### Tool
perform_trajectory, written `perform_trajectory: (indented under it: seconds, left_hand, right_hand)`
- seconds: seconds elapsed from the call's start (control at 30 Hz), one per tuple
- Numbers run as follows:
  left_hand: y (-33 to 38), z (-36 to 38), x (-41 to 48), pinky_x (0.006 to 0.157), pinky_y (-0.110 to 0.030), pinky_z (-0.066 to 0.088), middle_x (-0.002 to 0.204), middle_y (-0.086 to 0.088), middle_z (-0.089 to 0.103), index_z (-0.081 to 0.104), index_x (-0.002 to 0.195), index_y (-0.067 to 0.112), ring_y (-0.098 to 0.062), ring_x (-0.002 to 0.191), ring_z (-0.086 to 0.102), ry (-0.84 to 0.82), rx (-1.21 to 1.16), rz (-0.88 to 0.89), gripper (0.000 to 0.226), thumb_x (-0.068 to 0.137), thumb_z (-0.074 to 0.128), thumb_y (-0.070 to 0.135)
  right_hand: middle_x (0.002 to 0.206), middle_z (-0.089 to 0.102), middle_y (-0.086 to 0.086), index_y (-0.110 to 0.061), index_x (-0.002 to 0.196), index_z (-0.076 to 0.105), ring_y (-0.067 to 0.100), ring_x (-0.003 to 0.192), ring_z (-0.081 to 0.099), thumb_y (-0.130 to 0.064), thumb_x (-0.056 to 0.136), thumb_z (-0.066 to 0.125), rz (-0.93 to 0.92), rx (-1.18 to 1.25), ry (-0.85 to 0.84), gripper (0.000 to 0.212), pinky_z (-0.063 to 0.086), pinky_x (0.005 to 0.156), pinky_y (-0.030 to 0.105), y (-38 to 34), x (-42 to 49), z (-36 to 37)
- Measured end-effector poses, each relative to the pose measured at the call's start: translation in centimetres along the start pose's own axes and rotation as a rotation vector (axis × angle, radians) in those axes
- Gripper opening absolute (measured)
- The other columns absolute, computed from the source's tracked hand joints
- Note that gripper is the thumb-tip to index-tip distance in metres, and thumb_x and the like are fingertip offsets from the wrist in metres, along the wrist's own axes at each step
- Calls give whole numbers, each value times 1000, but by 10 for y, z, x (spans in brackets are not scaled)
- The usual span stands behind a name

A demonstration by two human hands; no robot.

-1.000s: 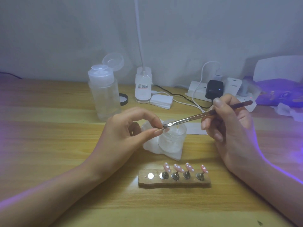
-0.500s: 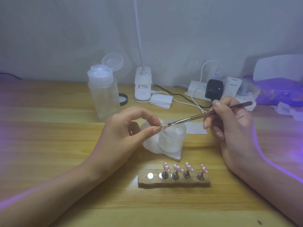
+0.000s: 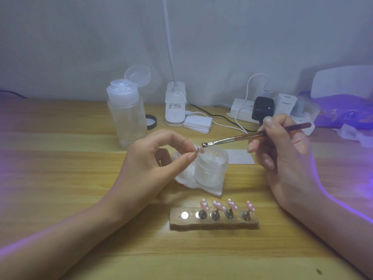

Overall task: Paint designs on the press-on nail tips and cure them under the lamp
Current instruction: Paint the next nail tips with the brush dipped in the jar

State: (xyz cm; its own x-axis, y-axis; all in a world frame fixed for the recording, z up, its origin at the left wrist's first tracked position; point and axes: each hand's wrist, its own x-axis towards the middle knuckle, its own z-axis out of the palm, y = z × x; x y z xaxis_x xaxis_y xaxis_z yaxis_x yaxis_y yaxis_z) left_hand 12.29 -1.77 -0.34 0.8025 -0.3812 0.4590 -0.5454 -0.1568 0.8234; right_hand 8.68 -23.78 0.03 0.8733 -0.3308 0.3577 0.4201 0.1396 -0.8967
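**A:** What's the setting?

**B:** A light wooden table (image 3: pixel 60 178) pushed against a plain grey wall (image 3: pixel 80 37), with violet light falling across it from the right.

**A:** And the hands?

**B:** The left hand (image 3: pixel 149 164) hangs above the middle of the table. Its thumb and forefinger pinch a single small nail tip (image 3: pixel 198 149), and the other fingers curl loosely behind. The right hand (image 3: pixel 286 156) grips a thin brush (image 3: pixel 242 137) like a pen, with the handle pointing right. The bristles point left and sit just beside the pinched tip. Whether they touch it I cannot tell.

**A:** What's right under them?

**B:** A small clear jar (image 3: pixel 212 168), open, standing on a crumpled white wipe (image 3: pixel 185 180). A white card (image 3: pixel 240 156) lies flat just right of the jar.

**A:** Where are the rest of the nails?

**B:** Nearer the person, on a wooden holder (image 3: pixel 214 224). Four pink nail tips (image 3: pixel 217 205) with white dots sit on little metal stands along it. A bare metal disc (image 3: pixel 184 215) shows at its left end.

**A:** Further back?

**B:** A clear pump bottle (image 3: pixel 127 118) with its flip cap open, and a black lid (image 3: pixel 151 122) beside it. Then a desk lamp (image 3: pixel 175 110) whose white neck rises out of view, a stack of white pads (image 3: pixel 198 123), and a power strip (image 3: pixel 242 112) with a black charger (image 3: pixel 262 110) plugged in. At the far right is the white curing lamp (image 3: pixel 343 83), glowing violet underneath.
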Motion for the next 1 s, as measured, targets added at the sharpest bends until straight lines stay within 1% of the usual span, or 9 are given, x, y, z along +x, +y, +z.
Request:
perform_trajectory:
  seconds: [0.07,0.17,0.27,0.37,0.47,0.7,0.8,0.9,1.0]
  left_hand:
    - [0,0,0,48,-5,29,63,25,60,68,79,18,-2,42,38,3,-3,-4,10,86,74,13]
    - [0,0,0,48,-5,29,64,25,63,68,79,16,-1,42,39,1,-7,-4,11,86,74,11]
    - [0,1,-1,47,-4,28,55,29,56,66,78,15,0,41,39,-3,15,3,13,86,74,10]
    - [0,1,0,47,-4,28,53,28,54,65,76,14,-1,41,38,3,8,-11,14,86,74,9]
    - [0,1,0,48,-5,29,52,25,54,64,75,13,0,41,39,2,-11,-24,15,86,74,9]
    - [-3,1,0,48,-5,31,57,25,58,64,77,14,0,43,41,2,-43,-12,14,87,73,13]
    - [5,-6,4,49,-10,37,68,21,67,67,83,17,-1,47,47,16,-111,-8,7,86,70,23]
    - [15,-23,16,52,-11,41,85,4,75,69,88,18,-4,54,56,96,-172,32,3,90,68,16]
    - [27,-40,23,53,-12,41,88,1,77,66,91,15,-3,59,60,160,-169,95,5,94,66,11]
  right_hand:
    - [57,65,4,-20,75,47,10,38,31,-27,94,57,-2,-7,-42,23,32,43,15,-1,-1,2]
    - [55,63,5,-19,74,46,10,38,30,-23,98,57,11,-70,12,27,32,44,15,0,-1,1]
    - [54,62,4,-20,73,45,10,38,30,-19,100,54,18,-39,47,28,31,43,15,0,0,0]
    - [58,66,5,-19,74,47,9,38,33,-26,95,56,3,9,-19,24,33,42,14,-1,-1,2]
    - [59,67,6,-18,75,47,9,38,31,-27,94,57,5,-39,-54,23,33,43,13,0,-2,3]
    - [54,63,5,-22,71,47,9,38,27,-19,100,54,53,-86,38,30,29,42,14,2,1,0]
    - [53,62,3,-20,73,46,8,37,26,-19,100,53,90,-59,58,28,26,42,15,0,2,0]
    - [53,61,2,-19,74,45,8,37,26,-19,100,52,128,-39,77,27,26,41,16,0,3,-1]
    - [52,60,2,-19,74,46,8,37,25,-17,101,51,147,-16,78,27,26,40,15,-1,3,1]
